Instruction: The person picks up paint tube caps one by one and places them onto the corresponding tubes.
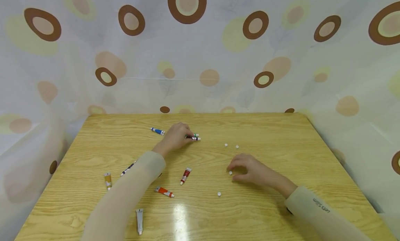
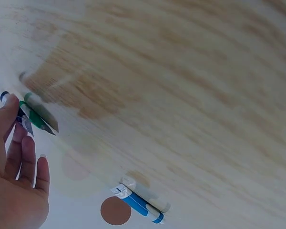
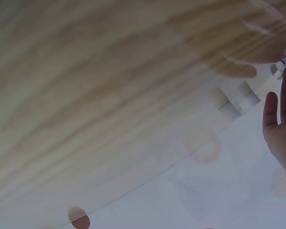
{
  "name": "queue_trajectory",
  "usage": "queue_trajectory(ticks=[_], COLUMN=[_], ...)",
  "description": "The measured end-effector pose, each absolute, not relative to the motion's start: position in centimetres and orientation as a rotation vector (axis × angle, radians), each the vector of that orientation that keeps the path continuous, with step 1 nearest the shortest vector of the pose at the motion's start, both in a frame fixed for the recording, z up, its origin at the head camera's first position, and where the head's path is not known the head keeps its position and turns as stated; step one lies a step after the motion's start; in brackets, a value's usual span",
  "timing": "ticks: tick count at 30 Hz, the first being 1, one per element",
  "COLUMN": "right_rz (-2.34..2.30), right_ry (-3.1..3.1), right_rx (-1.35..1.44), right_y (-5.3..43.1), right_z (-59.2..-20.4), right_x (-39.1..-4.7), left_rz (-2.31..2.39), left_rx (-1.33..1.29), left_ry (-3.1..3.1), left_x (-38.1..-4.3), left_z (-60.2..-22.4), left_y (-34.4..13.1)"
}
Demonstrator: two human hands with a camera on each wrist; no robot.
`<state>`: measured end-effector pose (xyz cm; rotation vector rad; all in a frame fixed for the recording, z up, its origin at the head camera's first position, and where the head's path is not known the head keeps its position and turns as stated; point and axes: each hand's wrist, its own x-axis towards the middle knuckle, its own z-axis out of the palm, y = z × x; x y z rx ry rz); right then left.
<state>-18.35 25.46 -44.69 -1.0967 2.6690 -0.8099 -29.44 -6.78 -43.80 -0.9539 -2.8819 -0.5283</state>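
Beside a slim green tube [image 2: 35,117], a white-ended dark tube [image 1: 194,139] is pinched by left fingers [image 2: 27,155]; right fingers [image 1: 238,163] are parted.

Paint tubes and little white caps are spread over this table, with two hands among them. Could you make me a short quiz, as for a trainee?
1. How many small white caps lie loose on the table?
2. True or false: the right hand grips the red paint tube.
3. Which visible paint tube lies lowest in the head view?

Key:
1. Four.
2. False; it is beside a cap.
3. The silver paint tube.
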Motion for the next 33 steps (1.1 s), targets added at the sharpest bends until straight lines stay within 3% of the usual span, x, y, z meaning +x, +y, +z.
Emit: queue_trajectory(ticks=[33], right_rz=[-0.743], right_ry=[2.685], right_rx=[-1.129], right_y=[25.06], right_z=[-44.89], right_x=[-18.17], left_rz=[-0.527], left_rx=[-0.885], left_ry=[-2.892], left_x=[-29.51], left_z=[-44.70], left_y=[-7.02])
